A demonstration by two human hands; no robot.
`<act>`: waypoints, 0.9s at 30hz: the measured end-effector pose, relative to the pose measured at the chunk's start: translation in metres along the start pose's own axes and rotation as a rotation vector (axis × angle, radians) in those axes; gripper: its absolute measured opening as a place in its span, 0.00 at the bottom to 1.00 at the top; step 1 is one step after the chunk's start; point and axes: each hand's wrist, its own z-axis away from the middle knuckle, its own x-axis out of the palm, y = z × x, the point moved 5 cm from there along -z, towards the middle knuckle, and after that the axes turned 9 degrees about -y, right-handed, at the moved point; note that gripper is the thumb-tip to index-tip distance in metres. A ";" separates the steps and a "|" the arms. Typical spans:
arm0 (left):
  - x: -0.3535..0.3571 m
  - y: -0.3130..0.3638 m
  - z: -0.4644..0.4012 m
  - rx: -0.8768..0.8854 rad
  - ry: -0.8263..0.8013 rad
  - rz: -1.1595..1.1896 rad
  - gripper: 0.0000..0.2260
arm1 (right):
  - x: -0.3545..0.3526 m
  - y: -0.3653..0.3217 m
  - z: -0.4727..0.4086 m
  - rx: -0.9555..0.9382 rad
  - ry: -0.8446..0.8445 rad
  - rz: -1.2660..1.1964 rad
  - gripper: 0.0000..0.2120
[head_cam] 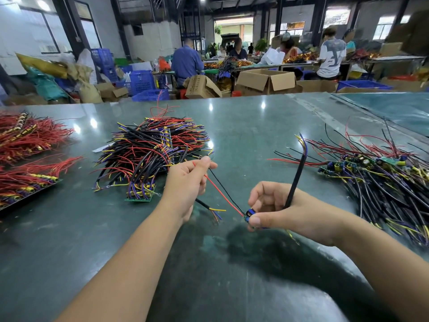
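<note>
Worktop (255,126) bears heaped wired boards (153,154); above it the right hand (285,210) pinches a blue module (249,214) and its black cable (297,173), the left hand (185,182) its red and black leads (220,194). Best to draw those leads taut gently, without straining them at the module.

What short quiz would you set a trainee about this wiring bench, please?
1. True or false: the right hand holds nothing.
2. Which colours are the thin wires that the left hand pinches? A) red and black; B) green and white; C) yellow only.
3. Fill in: the thick black cable stands up from the ___ hand.
Key: 1 false, it grips a small blue board and the cable; 2 A; 3 right.
</note>
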 end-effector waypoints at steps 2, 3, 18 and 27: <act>-0.002 0.000 0.000 -0.006 0.012 0.004 0.12 | -0.001 0.000 0.000 0.014 -0.018 -0.005 0.14; -0.001 0.000 0.001 -0.012 0.010 0.010 0.12 | -0.002 0.000 0.001 0.025 -0.026 0.001 0.14; 0.053 -0.015 0.030 -0.222 -0.502 -0.169 0.06 | -0.019 0.004 -0.003 -0.142 0.351 0.241 0.08; 0.048 -0.007 0.025 -0.179 -0.335 -0.058 0.08 | -0.027 0.002 0.000 -0.152 0.503 0.252 0.05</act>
